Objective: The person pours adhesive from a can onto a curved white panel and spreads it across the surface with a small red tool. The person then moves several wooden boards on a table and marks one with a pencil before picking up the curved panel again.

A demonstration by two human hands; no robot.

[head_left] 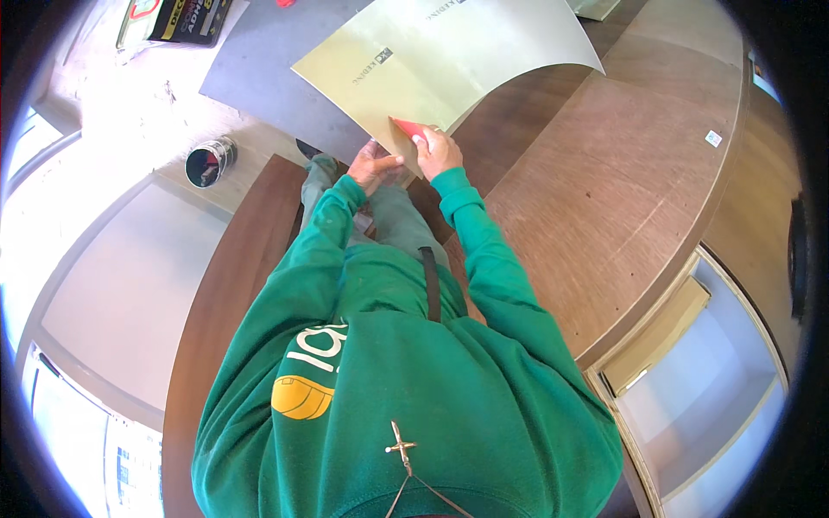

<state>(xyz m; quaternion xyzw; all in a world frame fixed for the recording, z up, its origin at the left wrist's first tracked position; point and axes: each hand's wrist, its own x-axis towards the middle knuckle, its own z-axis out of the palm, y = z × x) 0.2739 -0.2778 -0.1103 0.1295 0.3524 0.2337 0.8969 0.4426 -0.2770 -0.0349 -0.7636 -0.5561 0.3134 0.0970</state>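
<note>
A person is steadying a curling pale sheet at the near corner while holding a red triangular piece over it.

The left hand is pinching the sheet's edge, thumb on top, apparently to keep that corner from lifting; the right hand is clasping the red piece, its tip pointing toward eleven o'clock, though I can't tell whether it is pressing. From the hands, the sheet is spreading toward twelve and one o'clock, partly overlapping a grey sheet at eleven, which is perhaps backing it. A brown wooden panel is lying toward three, an open can sitting at nine.
</note>
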